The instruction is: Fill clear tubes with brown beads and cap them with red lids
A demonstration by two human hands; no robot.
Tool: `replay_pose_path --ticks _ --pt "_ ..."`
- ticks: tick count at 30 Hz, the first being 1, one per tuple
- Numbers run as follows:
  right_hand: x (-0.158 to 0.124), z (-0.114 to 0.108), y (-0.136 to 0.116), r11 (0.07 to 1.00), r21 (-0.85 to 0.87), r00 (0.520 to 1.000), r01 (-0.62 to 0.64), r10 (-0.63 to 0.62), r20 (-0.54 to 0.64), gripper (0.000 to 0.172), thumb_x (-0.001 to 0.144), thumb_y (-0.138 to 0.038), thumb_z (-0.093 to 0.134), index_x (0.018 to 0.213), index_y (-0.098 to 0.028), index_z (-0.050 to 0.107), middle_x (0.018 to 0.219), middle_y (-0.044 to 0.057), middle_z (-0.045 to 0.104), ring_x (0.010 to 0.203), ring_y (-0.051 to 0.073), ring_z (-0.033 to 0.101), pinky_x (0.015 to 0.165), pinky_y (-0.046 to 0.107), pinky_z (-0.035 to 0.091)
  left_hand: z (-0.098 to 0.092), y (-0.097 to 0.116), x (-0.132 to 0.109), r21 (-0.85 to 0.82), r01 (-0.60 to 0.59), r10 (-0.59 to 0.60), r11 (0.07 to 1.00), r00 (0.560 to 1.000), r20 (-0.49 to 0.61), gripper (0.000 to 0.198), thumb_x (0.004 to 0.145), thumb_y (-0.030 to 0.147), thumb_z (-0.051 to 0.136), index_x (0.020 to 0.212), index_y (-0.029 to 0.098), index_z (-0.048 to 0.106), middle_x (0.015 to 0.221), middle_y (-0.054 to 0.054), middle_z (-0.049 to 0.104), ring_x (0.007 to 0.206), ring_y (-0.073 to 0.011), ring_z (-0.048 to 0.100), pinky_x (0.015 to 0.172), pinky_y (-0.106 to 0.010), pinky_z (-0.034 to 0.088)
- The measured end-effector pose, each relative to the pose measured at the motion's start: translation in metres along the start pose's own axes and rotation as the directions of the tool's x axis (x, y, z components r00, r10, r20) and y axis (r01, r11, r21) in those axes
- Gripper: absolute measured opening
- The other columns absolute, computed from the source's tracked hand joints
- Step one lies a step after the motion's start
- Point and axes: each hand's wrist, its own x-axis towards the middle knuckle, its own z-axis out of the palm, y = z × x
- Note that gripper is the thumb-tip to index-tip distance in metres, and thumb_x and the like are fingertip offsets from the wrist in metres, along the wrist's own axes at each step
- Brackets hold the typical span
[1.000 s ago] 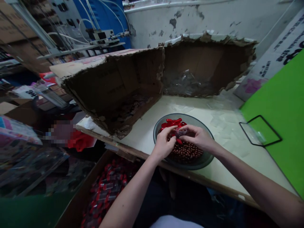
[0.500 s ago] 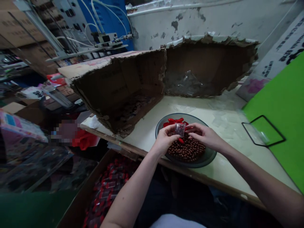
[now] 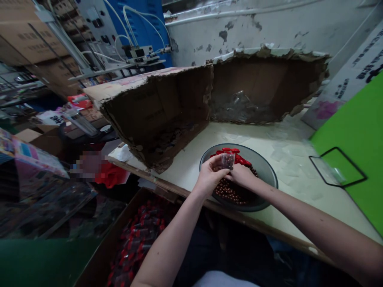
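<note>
My left hand [image 3: 208, 175] pinches a small clear plastic cup [image 3: 228, 160] between thumb and fingers, above a grey bowl [image 3: 267, 179]. Dark brown spots show through the cup; I cannot tell whether they lie inside it or behind. Close against the cup and the left thumb, my right hand [image 3: 243, 176] reaches down into the bowl, its fingertips hidden. Shiny brown beads [image 3: 229, 193] fill the front of the bowl. Glossy red pieces [image 3: 243, 160] lie along its back.
Two cut-open cardboard boxes [image 3: 155, 115] stand behind the bowl, the right one with clear plastic pieces [image 3: 242, 103]. A green panel [image 3: 356, 135] with a black wire frame is at right. Below the table edge, a carton holds red-and-clear items [image 3: 140, 239].
My right hand has moved left and down into the bowl, and its fingers have gone out of sight. The left hand still holds the cup. The view has shifted slightly.
</note>
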Motion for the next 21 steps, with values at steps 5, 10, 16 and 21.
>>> replay_pose_path --ticks 5,10,16,21 --pt "-0.006 -0.013 0.009 0.992 0.121 1.000 0.023 -0.023 -0.001 0.026 0.076 -0.034 0.065 0.097 -0.020 0.064 0.093 0.008 0.070 0.090 0.025 0.064 0.078 0.032 0.047 -0.003 0.004 -0.002 0.027 -0.016 0.016 1.000 1.000 0.001 0.051 0.058 0.012 0.074 0.108 0.013 0.063 0.099 -0.008 0.070 0.088 -0.0169 0.064 0.087 -0.031 0.048" --pt "-0.027 -0.032 0.014 0.725 0.685 0.996 -0.072 0.016 0.088 0.037 0.076 -0.040 0.062 0.106 -0.019 0.059 0.093 0.006 0.067 0.081 0.021 0.062 0.069 0.032 0.049 -0.002 0.003 -0.002 0.020 -0.004 0.004 1.000 1.000 0.002 0.048 0.059 0.009 0.072 0.106 0.013 0.063 0.097 -0.008 0.070 0.088 -0.0160 0.064 0.086 -0.029 0.048" --pt "-0.051 -0.060 0.006 0.408 0.908 0.990 -0.095 0.130 0.045 0.064 0.077 -0.035 0.063 0.135 -0.024 0.037 0.083 0.000 0.061 0.068 0.013 0.054 0.061 0.026 0.043 0.002 -0.002 -0.003 0.022 0.010 -0.010 1.000 1.000 0.022 0.047 0.059 0.006 0.070 0.105 0.013 0.063 0.100 -0.009 0.070 0.092 -0.0166 0.063 0.091 -0.030 0.046" --pt "-0.059 -0.072 0.002 0.366 0.930 0.995 -0.023 0.103 -0.016 0.051 0.081 -0.036 0.061 0.129 -0.025 0.047 0.069 -0.004 0.047 0.059 0.010 0.042 0.052 0.023 0.033 0.004 -0.006 -0.004 0.033 0.009 -0.010 0.999 0.999 0.031 0.050 0.059 0.004 0.068 0.107 0.013 0.063 0.102 -0.008 0.070 0.095 -0.0168 0.063 0.092 -0.030 0.045"
